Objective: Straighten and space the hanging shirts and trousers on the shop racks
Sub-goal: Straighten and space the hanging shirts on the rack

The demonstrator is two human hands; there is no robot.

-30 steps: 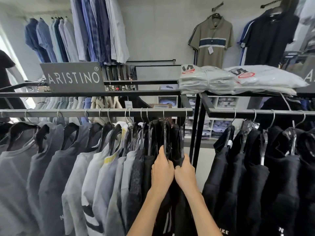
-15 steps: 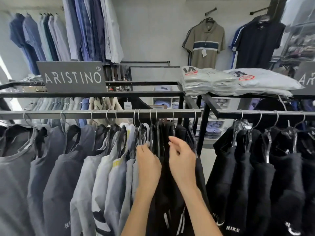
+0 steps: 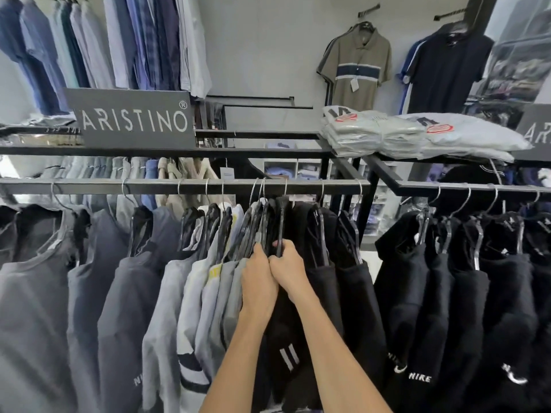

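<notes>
From the head camera we look at a rail [image 3: 149, 186] hung with grey shirts [image 3: 134, 293] on the left and black shirts [image 3: 351, 293] towards its right end. The grey shirts at the far left hang well apart. Near the middle, the hangers are bunched close together.

Our two hands meet at that bunch, touching each other where grey gives way to black. The left hand [image 3: 258, 281] lies against the last grey shirts with its back to us. Its fingers reach in among the hangers and are hidden, so we cannot tell whether they hold anything. The right hand [image 3: 290, 268] has its fingers curled round the lower arm of a black hanger [image 3: 281, 222], whose hook sits on the rail. To the right of that hanger, two more black shirts hang with gaps between them.

A second rail [image 3: 477, 189] to the right carries dark tops [image 3: 447, 293], one marked NIKE. On the shelf above the rails stand a sign [image 3: 134, 120] reading ARISTINO and a stack of folded shirts [image 3: 372, 132] in clear bags. On the wall behind hang a row of blue shirts [image 3: 134, 40], a striped polo [image 3: 354, 67] and a navy polo [image 3: 447, 67].
</notes>
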